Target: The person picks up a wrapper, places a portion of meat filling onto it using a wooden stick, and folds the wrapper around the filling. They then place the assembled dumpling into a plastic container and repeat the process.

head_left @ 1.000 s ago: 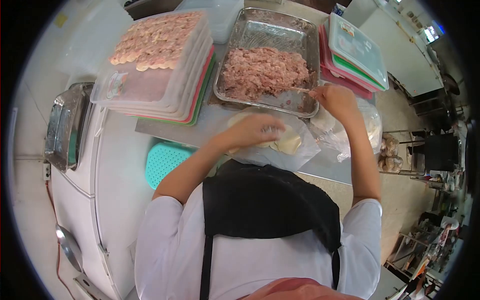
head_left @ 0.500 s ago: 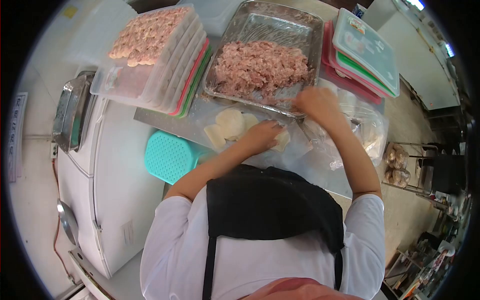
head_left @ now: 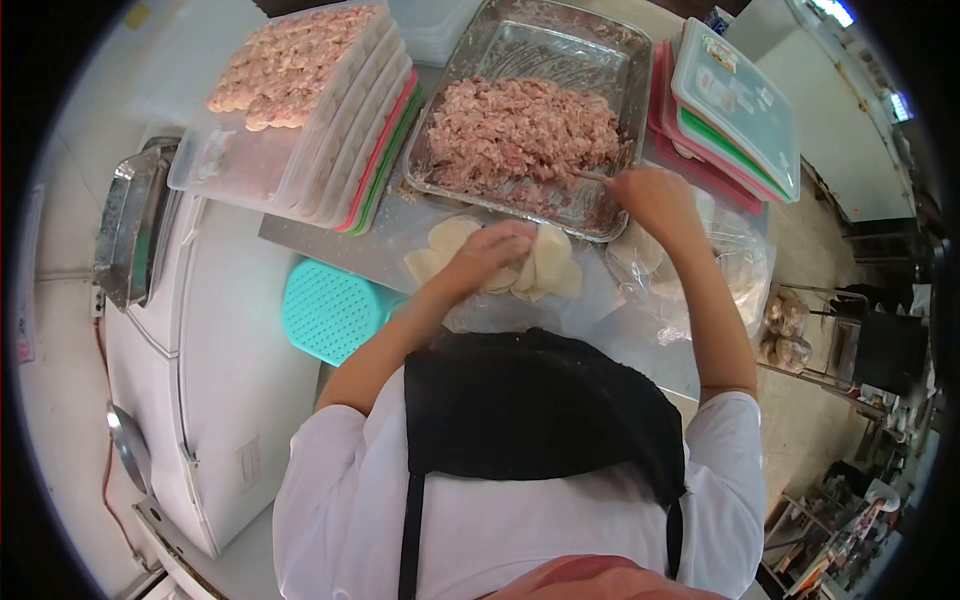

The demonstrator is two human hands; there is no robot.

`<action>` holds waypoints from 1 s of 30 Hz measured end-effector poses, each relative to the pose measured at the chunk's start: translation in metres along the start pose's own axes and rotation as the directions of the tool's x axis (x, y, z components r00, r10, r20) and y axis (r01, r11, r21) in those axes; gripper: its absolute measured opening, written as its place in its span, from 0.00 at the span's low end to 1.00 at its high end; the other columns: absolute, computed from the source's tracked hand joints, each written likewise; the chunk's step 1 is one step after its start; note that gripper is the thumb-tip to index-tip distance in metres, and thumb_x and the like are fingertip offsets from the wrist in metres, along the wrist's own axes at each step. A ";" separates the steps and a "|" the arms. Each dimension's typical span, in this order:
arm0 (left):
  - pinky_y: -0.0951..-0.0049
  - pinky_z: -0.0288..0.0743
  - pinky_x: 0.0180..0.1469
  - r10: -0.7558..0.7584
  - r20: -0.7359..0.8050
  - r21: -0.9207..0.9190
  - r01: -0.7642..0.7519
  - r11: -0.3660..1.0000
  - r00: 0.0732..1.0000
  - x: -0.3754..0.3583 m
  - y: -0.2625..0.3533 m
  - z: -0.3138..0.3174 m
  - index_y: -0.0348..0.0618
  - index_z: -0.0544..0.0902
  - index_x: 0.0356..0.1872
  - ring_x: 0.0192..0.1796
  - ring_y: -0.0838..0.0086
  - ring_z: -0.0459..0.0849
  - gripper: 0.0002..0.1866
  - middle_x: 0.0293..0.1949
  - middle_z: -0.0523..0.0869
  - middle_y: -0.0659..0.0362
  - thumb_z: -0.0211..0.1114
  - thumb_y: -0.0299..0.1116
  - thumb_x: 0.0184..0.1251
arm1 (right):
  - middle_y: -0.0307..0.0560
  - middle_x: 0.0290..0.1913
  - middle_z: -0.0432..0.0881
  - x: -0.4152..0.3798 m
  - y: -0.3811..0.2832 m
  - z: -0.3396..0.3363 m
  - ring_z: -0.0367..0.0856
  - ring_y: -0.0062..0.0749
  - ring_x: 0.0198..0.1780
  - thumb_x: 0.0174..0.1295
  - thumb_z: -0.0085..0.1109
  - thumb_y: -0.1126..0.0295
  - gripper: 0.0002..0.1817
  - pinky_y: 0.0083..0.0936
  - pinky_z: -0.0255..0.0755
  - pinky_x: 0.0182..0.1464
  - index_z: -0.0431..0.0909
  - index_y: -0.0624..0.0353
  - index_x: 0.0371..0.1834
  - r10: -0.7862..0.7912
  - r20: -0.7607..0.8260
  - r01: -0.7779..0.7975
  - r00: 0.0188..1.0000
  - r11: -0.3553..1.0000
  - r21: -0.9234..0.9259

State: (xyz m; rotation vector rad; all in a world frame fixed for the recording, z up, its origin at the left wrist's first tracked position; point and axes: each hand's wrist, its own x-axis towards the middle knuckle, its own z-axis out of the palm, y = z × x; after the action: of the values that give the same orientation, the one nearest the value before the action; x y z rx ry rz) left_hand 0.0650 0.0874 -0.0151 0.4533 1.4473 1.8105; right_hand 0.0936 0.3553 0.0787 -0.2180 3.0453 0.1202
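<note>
A metal tray [head_left: 540, 40] holds a mound of raw ground meat [head_left: 525, 135]. My right hand [head_left: 655, 205] is closed at the tray's right front edge, gripping a thin stick-like tool [head_left: 590, 177] whose far end reaches the meat. Round pale dough wrappers [head_left: 553, 262] lie fanned out on a plastic sheet in front of the tray. Over them is my left hand [head_left: 492, 252], smeared by motion; whether its fingers pinch a wrapper cannot be made out.
Stacked clear boxes [head_left: 330, 150] with filled pieces on top stand at the left. Lidded boxes [head_left: 735, 90] are piled at the right. Plastic-wrapped white packs [head_left: 735, 265] lie beside my right forearm. A turquoise perforated basket [head_left: 332, 312] sits below the table's left edge, near a white freezer [head_left: 255, 370].
My left hand has shifted left and up off the right-hand wrappers, uncovering them. My right hand has moved slightly up and right, with the tool now angled into the meat.
</note>
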 end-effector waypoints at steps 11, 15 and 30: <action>0.69 0.75 0.47 0.243 0.050 0.670 -0.213 0.711 0.969 -0.015 0.016 -0.069 0.43 0.79 0.43 0.42 0.67 0.79 0.10 0.41 0.80 0.56 0.63 0.27 0.60 | 0.55 0.27 0.81 0.039 -0.078 -0.005 0.82 0.51 0.32 0.66 0.51 0.59 0.15 0.45 0.74 0.36 0.80 0.58 0.29 0.053 -0.106 -0.018 0.993 0.953 0.303; 0.62 0.74 0.48 0.266 0.229 0.827 -0.331 0.454 0.936 -0.017 0.018 -0.085 0.46 0.81 0.45 0.45 0.56 0.78 0.13 0.44 0.79 0.51 0.66 0.29 0.57 | 0.54 0.26 0.82 0.074 -0.108 0.011 0.84 0.44 0.31 0.62 0.52 0.63 0.13 0.41 0.76 0.32 0.80 0.55 0.24 -0.111 -0.152 0.119 0.982 0.992 0.042; 0.61 0.71 0.47 0.307 0.427 0.811 -0.511 0.286 0.850 -0.056 -0.004 -0.147 0.45 0.81 0.37 0.45 0.57 0.78 0.14 0.40 0.80 0.54 0.73 0.32 0.48 | 0.57 0.31 0.82 0.081 -0.137 0.029 0.81 0.55 0.34 0.67 0.48 0.57 0.18 0.45 0.74 0.41 0.81 0.59 0.32 -0.015 -0.047 0.026 0.999 0.970 0.241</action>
State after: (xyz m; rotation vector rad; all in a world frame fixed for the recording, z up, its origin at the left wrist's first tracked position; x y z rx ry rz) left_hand 0.0024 -0.0521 -0.0526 1.6731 2.2524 1.0171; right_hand 0.0364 0.2111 0.0326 -0.2359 3.0624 -0.2604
